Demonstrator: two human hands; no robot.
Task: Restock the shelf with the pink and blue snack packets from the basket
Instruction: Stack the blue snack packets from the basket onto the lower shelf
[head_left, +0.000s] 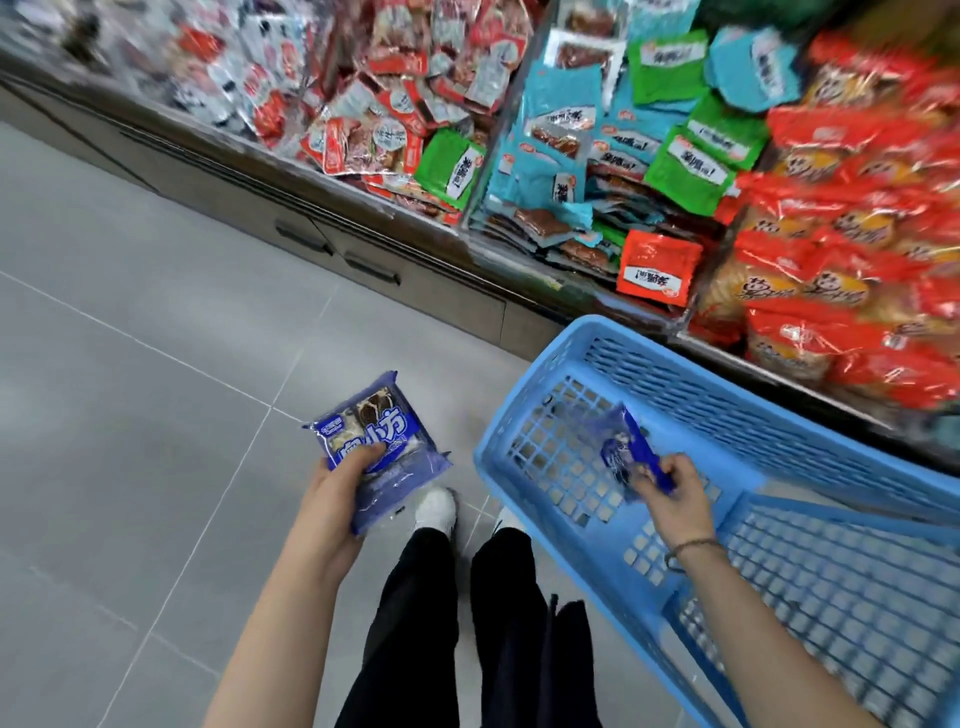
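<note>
My left hand (340, 480) grips a stack of blue snack packets (371, 431) over the floor, thumb across the top packet's white lettering. My right hand (670, 486) pinches another blue packet (631, 452), blurred, inside the light blue plastic basket (530, 395) at the lower right. The part of the basket in view shows no other packets. No pink packets are in sight. The shelf bins (519, 218) run across the top, filled with snack packets.
The bins hold red-and-white packets (374, 130), teal and green packets (623, 135), and orange-red bags (841, 249). Cabinet doors with dark handles (371, 270) sit under the shelf. Grey floor tiles (130, 364) spread to the left. My legs and a white shoe (436, 506) are below.
</note>
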